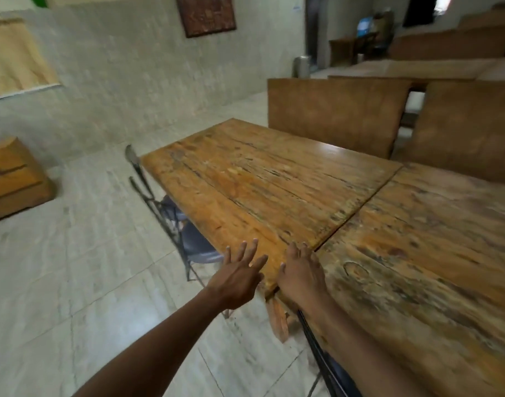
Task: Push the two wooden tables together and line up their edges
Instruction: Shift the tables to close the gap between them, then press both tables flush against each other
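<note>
Two worn wooden tables stand side by side with a thin dark seam between them. The left table is brighter orange; the right table is greyer and more weathered. My left hand hovers with fingers spread just off the near edge of the left table, holding nothing. My right hand lies flat, palm down, over the near corners where the two tables meet, its fingertips at the seam.
A dark metal folding chair is tucked under the left table's left side. Another chair's frame stands by my right arm. Tall wooden benches stand behind the tables. A wooden box sits on the tiled floor at the left.
</note>
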Demonstrator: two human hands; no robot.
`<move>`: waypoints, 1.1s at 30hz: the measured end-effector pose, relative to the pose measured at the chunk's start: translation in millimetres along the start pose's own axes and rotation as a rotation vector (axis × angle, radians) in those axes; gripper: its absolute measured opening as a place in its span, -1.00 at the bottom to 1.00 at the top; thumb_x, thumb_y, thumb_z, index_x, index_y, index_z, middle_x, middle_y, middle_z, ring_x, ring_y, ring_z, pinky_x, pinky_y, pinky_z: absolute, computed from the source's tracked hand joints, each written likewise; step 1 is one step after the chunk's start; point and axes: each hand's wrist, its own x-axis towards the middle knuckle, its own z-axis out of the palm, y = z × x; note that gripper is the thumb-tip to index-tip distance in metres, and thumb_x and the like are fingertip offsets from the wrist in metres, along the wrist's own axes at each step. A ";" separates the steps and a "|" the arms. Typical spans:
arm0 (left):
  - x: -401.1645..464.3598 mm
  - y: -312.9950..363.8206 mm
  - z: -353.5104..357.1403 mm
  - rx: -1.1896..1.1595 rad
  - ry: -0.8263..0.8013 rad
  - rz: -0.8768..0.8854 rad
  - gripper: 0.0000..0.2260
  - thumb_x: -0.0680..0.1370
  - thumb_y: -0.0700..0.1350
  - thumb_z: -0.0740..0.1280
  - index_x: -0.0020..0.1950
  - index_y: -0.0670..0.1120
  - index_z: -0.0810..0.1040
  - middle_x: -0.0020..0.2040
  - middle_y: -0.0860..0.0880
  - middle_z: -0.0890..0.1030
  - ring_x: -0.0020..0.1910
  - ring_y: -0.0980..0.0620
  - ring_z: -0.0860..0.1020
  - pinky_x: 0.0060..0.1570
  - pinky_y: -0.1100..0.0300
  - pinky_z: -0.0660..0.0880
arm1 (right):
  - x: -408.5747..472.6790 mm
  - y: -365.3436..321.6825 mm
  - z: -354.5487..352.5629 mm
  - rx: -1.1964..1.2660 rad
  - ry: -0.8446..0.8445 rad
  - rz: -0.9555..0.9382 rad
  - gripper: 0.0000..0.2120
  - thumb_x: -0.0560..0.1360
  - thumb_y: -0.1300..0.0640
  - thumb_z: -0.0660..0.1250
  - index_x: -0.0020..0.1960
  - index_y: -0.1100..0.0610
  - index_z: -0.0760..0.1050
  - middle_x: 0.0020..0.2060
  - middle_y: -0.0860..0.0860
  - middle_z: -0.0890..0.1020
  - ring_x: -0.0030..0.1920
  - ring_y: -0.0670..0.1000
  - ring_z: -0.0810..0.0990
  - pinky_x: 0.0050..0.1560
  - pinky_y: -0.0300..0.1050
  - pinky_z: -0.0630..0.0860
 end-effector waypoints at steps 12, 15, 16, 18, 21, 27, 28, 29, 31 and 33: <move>185.1 -59.3 134.0 0.027 -0.277 0.528 -0.38 0.65 0.09 0.12 0.65 0.00 -0.04 0.65 -0.23 -0.23 0.60 -0.34 -0.23 0.48 -0.39 -0.20 | 127.6 -0.2 111.9 0.258 0.267 0.681 -0.45 0.68 0.06 0.01 0.64 0.09 -0.02 0.65 0.10 -0.01 0.64 0.21 -0.14 0.61 0.15 -0.14; 185.5 -70.0 161.0 -0.106 -0.204 0.514 -0.43 0.68 0.18 -0.06 0.65 0.06 -0.11 0.66 -0.13 -0.24 0.62 -0.23 -0.25 0.53 -0.34 -0.18 | 128.3 33.0 134.3 0.343 0.458 0.874 -0.45 0.68 0.08 0.03 0.63 0.14 0.04 0.65 0.12 0.03 0.63 0.25 -0.18 0.61 0.20 -0.18; 182.2 -74.5 167.8 -0.132 -0.159 0.510 -0.44 0.67 0.20 -0.11 0.65 0.09 -0.15 0.66 -0.09 -0.25 0.62 -0.19 -0.27 0.54 -0.31 -0.19 | 126.4 43.5 140.0 0.326 0.492 0.901 -0.46 0.67 0.08 0.04 0.62 0.16 0.08 0.64 0.14 0.06 0.63 0.26 -0.16 0.61 0.21 -0.16; 176.0 -79.7 178.8 -0.174 -0.062 0.508 -0.45 0.67 0.22 -0.16 0.64 0.13 -0.16 0.66 -0.05 -0.21 0.63 -0.14 -0.27 0.55 -0.27 -0.19 | 123.9 57.4 153.0 0.170 0.532 0.875 -0.46 0.67 0.04 0.03 0.61 0.20 0.15 0.63 0.15 0.11 0.63 0.26 -0.10 0.61 0.21 -0.13; 179.3 -81.1 188.3 -0.225 0.007 0.515 -0.46 0.68 0.22 -0.14 0.65 0.13 -0.09 0.68 -0.03 -0.11 0.64 -0.13 -0.20 0.56 -0.26 -0.17 | 129.5 65.1 171.7 0.003 0.557 0.806 -0.44 0.66 -0.02 -0.06 0.58 0.20 0.22 0.62 0.14 0.16 0.64 0.23 -0.03 0.61 0.24 -0.10; 181.3 -83.4 193.3 -0.204 0.038 0.556 -0.47 0.69 0.22 -0.15 0.64 0.14 -0.09 0.67 -0.03 -0.13 0.64 -0.13 -0.21 0.56 -0.24 -0.19 | 129.3 75.2 182.4 -0.077 0.572 0.778 -0.47 0.68 -0.01 -0.06 0.60 0.16 0.18 0.64 0.12 0.10 0.64 0.24 -0.06 0.61 0.25 -0.13; 182.0 -83.0 192.5 -0.206 0.035 0.558 -0.47 0.68 0.22 -0.14 0.64 0.14 -0.08 0.67 -0.03 -0.13 0.64 -0.13 -0.20 0.56 -0.25 -0.18 | 129.3 75.6 182.7 -0.076 0.574 0.773 -0.47 0.68 0.00 -0.05 0.60 0.15 0.17 0.64 0.11 0.08 0.64 0.23 -0.08 0.61 0.25 -0.14; 182.9 -83.0 191.3 -0.215 0.035 0.559 -0.47 0.68 0.22 -0.13 0.64 0.14 -0.06 0.67 -0.03 -0.11 0.64 -0.13 -0.19 0.56 -0.26 -0.17 | 130.4 75.7 181.7 -0.074 0.572 0.773 -0.47 0.68 0.00 -0.05 0.61 0.14 0.16 0.64 0.10 0.08 0.64 0.22 -0.09 0.61 0.25 -0.15; 184.0 -82.8 190.3 -0.226 0.046 0.566 -0.48 0.69 0.22 -0.10 0.64 0.13 -0.02 0.68 -0.03 -0.08 0.64 -0.14 -0.17 0.56 -0.27 -0.16 | 131.5 75.2 181.9 -0.085 0.575 0.782 -0.47 0.68 0.00 -0.05 0.61 0.13 0.14 0.64 0.09 0.07 0.64 0.22 -0.10 0.61 0.25 -0.17; 186.6 -81.6 189.9 -0.224 0.043 0.568 -0.47 0.69 0.22 -0.09 0.64 0.13 0.00 0.68 -0.03 -0.06 0.64 -0.15 -0.15 0.56 -0.28 -0.15 | 133.0 74.8 182.7 -0.087 0.580 0.782 -0.47 0.68 0.01 -0.04 0.61 0.13 0.13 0.64 0.09 0.07 0.64 0.22 -0.10 0.60 0.26 -0.17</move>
